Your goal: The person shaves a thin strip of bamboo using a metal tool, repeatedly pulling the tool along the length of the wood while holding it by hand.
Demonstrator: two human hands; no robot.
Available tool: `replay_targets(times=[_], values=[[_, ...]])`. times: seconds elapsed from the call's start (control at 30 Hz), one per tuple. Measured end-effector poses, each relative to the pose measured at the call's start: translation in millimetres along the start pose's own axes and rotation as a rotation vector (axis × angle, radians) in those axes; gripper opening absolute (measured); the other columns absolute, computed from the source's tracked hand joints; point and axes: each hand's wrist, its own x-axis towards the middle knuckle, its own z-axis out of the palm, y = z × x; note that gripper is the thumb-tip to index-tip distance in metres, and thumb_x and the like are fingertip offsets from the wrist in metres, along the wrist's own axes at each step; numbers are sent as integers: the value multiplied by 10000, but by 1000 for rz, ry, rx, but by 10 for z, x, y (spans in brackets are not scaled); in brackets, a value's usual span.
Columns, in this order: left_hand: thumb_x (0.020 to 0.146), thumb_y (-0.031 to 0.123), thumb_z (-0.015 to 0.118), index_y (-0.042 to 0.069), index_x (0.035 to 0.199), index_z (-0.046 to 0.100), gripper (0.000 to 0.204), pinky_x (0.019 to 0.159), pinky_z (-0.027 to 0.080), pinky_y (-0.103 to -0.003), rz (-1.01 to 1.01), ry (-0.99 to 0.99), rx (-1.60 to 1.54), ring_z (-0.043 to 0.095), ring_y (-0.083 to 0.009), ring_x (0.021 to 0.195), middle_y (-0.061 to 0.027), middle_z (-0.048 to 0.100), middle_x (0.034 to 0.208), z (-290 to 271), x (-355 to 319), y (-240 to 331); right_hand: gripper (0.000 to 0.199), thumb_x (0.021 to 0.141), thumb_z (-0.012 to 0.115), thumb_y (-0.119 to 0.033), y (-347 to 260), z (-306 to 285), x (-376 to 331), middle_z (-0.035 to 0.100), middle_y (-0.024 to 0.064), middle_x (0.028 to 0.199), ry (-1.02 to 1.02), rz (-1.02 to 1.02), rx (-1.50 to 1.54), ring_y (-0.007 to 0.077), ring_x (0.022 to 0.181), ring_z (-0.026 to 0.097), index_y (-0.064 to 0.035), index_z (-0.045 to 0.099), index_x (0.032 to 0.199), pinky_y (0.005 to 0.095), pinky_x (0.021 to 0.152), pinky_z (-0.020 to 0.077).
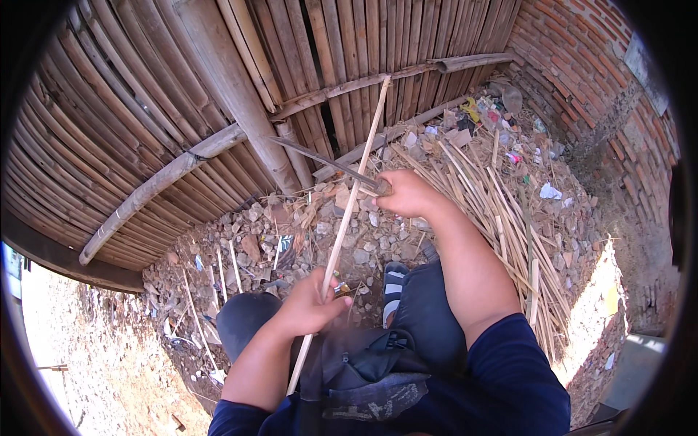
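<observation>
A long, pale bamboo strip point(363, 160) slants up from my lap toward the bamboo wall. My left hand point(309, 301) is wrapped round its lower part, with the thumb sticking out to the right. My right hand point(406, 193) grips the handle of a long, dark-bladed machete point(313, 154). The blade points up and left, and it crosses the strip close to the handle. From this view I cannot tell whether the edge is cutting into the strip. Part of the handle is hidden in my fist.
To my right lies a pile of split bamboo strips point(509, 232). Stones and litter cover the ground point(361, 256). A bamboo wall point(145, 102) with thick poles stands ahead and left, a brick wall point(582, 80) at far right. My sandalled foot point(393, 291) is below my hands.
</observation>
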Motion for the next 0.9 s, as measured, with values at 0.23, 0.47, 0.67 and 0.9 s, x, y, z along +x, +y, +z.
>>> replay_targets(times=[0.23, 0.47, 0.67, 0.9], values=[[812, 172, 785, 46, 984, 493, 362, 528, 402, -259, -55, 25, -6, 477, -69, 576, 18, 518, 663, -34, -19, 83, 478, 766, 748, -314, -275, 49, -66, 678, 204, 1062, -170, -113, -60, 365, 1025, 645, -90, 653, 1178, 429, 881, 507], [816, 144, 786, 57, 971, 489, 346, 506, 389, -252, -13, 15, 1, 458, -58, 561, 34, 501, 676, -10, -11, 90, 551, 758, 764, -319, -55, -74, -17, 677, 229, 1070, -10, 38, 41, 355, 1013, 656, -49, 636, 1221, 414, 902, 502], [816, 175, 783, 42, 985, 503, 354, 534, 409, -263, -20, 2, 3, 482, -75, 570, 18, 516, 664, -16, -7, 39, 550, 773, 761, -327, -130, -121, -39, 689, 218, 1035, -8, 116, 115, 351, 986, 663, -65, 623, 1237, 411, 889, 506], [810, 192, 781, 31, 964, 508, 353, 542, 422, -280, -33, 25, 54, 501, -91, 578, 1, 534, 665, -33, -5, 98, 502, 761, 762, -293, -237, 13, -45, 693, 193, 1011, -154, -67, -55, 348, 962, 665, -62, 647, 1192, 418, 854, 513]])
